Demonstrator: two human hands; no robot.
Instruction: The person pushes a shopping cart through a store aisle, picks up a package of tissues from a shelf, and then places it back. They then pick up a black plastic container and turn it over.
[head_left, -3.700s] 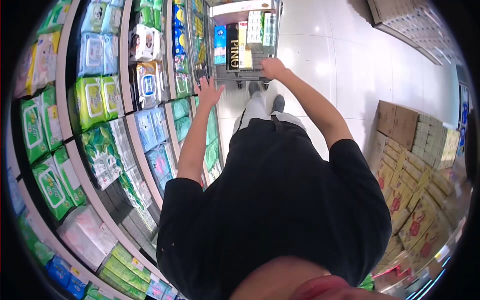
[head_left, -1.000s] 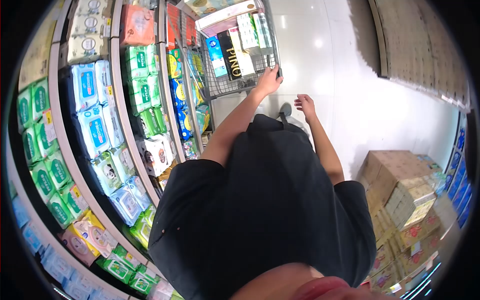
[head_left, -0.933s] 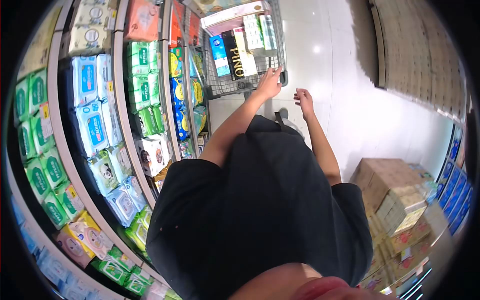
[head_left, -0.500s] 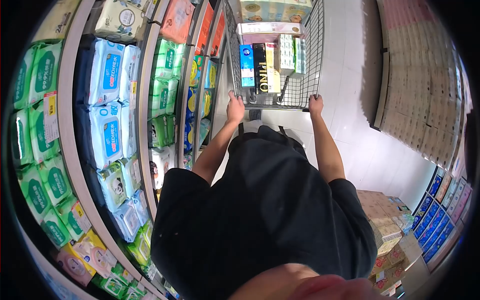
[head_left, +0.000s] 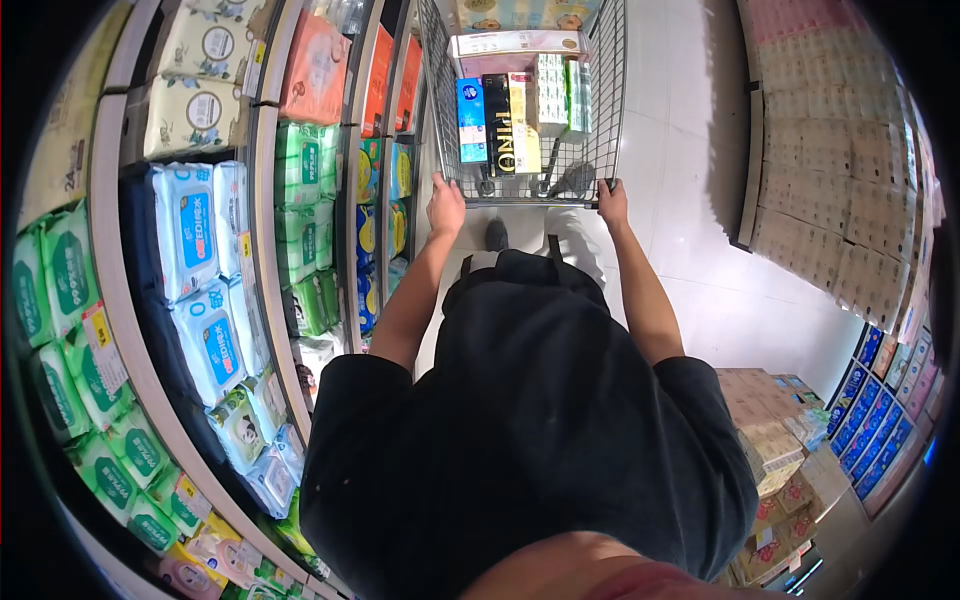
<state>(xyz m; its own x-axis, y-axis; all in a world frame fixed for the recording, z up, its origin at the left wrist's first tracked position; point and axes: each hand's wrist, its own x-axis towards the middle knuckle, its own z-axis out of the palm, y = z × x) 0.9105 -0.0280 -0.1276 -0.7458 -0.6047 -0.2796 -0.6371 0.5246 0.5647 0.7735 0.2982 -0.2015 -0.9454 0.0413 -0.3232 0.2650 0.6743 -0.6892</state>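
Two hands, my left (head_left: 446, 208) and right (head_left: 613, 203), curl around opposite ends of the wire shopping cart's (head_left: 530, 204) near edge ahead of me, likely for even steering. The blue box (head_left: 471, 120) and black box (head_left: 498, 120) sit side by side, probably to limit sliding.

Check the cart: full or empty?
Partly full: the cart holds a black box, a blue pack and more, but bare mesh shows beside them.

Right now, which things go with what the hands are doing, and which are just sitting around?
With the hands:
left hand and right hand, gripping the cart
black box and blue box, inside it

Just around:
orange packs, shelved
brown boxes, stacked
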